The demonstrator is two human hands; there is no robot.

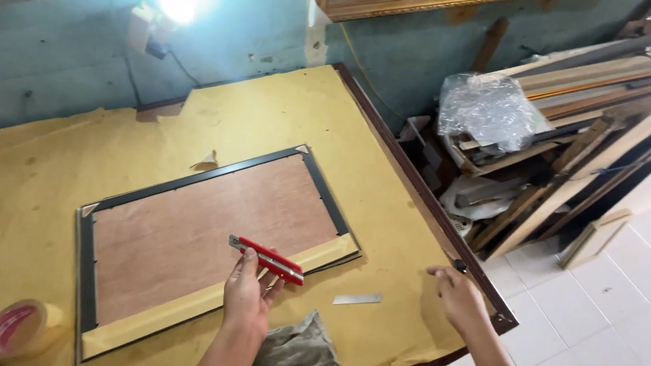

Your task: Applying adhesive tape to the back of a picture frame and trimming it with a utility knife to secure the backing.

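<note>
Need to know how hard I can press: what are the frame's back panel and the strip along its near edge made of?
Back panel: looks like thin plywood or hardboard, matte reddish-brown with faint grain. Strip: seems to be brown paper tape, flat, matte tan, matching the tape roll.

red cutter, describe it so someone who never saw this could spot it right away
On the yellow paper-covered table lies a framed wooden board. Over its near edge, the left hand holds the cutter: a slim bar, the only bright red tool there.

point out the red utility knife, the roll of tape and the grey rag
red utility knife (270,260), head view, middle of its handle
roll of brown tape (16,327), head view, outer rim
crumpled grey rag (296,353), head view, its centre
</note>
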